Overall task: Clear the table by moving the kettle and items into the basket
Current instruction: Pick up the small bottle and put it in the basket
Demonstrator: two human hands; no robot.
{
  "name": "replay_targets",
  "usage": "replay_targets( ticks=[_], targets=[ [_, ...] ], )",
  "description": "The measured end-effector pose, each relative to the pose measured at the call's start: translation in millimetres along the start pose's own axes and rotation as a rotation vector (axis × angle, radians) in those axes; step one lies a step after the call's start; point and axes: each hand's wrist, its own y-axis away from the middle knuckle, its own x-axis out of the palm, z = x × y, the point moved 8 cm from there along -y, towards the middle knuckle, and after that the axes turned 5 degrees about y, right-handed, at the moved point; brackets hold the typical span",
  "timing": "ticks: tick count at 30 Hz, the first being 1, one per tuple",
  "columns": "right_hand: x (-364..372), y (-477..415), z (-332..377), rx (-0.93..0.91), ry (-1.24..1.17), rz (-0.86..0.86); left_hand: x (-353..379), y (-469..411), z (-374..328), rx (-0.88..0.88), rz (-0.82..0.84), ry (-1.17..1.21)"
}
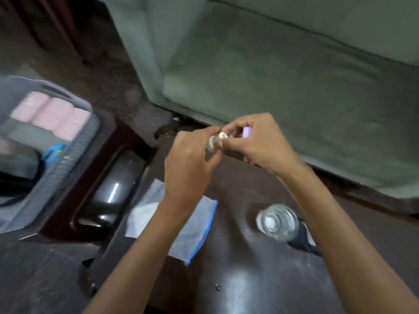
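Head cam: basket [68, 155] sits at the left of the frame, off my left hand [188, 159], the nearer one. Bench [249, 279] has a cloth [192, 234] and glass jar [277, 222]. Both hands' fingers pinch a small white thing [215, 141]; right hand [258, 143] also grips something lilac [247, 132].

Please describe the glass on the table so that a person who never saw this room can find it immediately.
Start from the dark wooden table in front of the grey sofa. The clear glass stands below the right forearm, right of the white cloth with a blue edge. It is the only transparent object there.
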Motion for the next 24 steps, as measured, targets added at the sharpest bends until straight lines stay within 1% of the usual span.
replay_targets(
  ticks=[5, 7, 8, 11, 13, 14, 18, 24],
  targets=[
    [89.7, -38.8, 68.2, -0.069, 0.003, 0.073, -87.3, -7.0, 75.6, -0.104, -0.135, -0.021],
    [118.3, -53.3, 95.2, -0.105, 0.002, 0.067, -116.9, -11.8, 103.7, -0.126, -0.161, -0.017],
    [138.4, -62.6, 111.3, -0.12, 0.003, 0.069, -136.7, -13.1, 124.0, -0.165, -0.181, 0.012],
    [187.8, -90.9, 142.6, -0.111, -0.008, 0.055, -178.6, -9.3, 181.8, -0.375, -0.268, 0.164],
    [219.4, -111.3, 157.3, -0.113, 0.009, 0.047, -193.3, -3.1, 213.4, -0.53, -0.311, 0.261],
    [233.2, -120.1, 163.1, -0.122, 0.025, 0.049, -196.1, -0.7, 223.5, -0.572, -0.322, 0.287],
    [281.9, -158.9, 192.2, -0.188, 0.185, 0.027, -203.9, -8.0, 251.8, -0.592, -0.368, 0.302],
    [343.5, -218.7, 233.8, -0.26, 0.323, 0.024, -214.4, -28.3, 284.4, -0.637, -0.591, 0.393]
  ],
)
